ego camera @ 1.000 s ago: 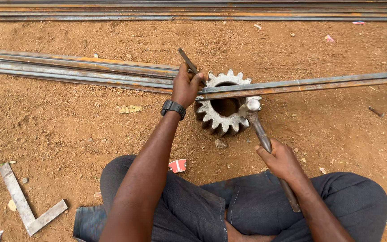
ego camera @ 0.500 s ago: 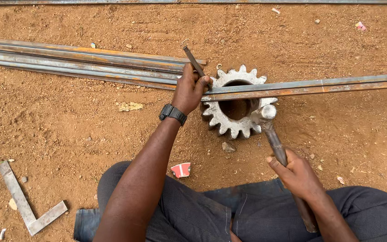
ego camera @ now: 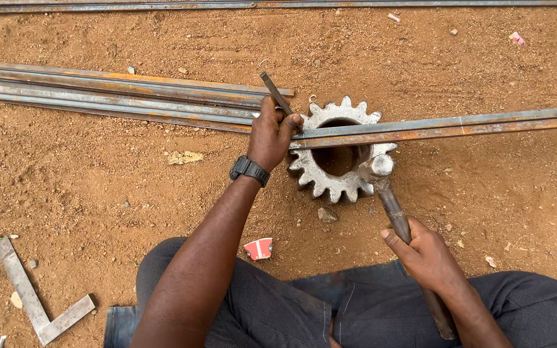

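Chisel (ego camera: 276, 92) in left hand (ego camera: 271, 134); hammer (ego camera: 388, 200) in right hand (ego camera: 428, 256).

The hammer (ego camera: 381, 177) has swung down: its head, earlier just right of the gear (ego camera: 338, 151), now rests on the gear's near-right teeth. The right hand (ego camera: 428, 254) has shifted slightly right.

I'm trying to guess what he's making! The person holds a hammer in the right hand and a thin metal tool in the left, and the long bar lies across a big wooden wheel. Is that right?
Not quite. The head view shows the long bar lying across a big metal gear with teeth, not a wooden wheel. The right hand does hold the hammer, and the left hand the thin metal tool.
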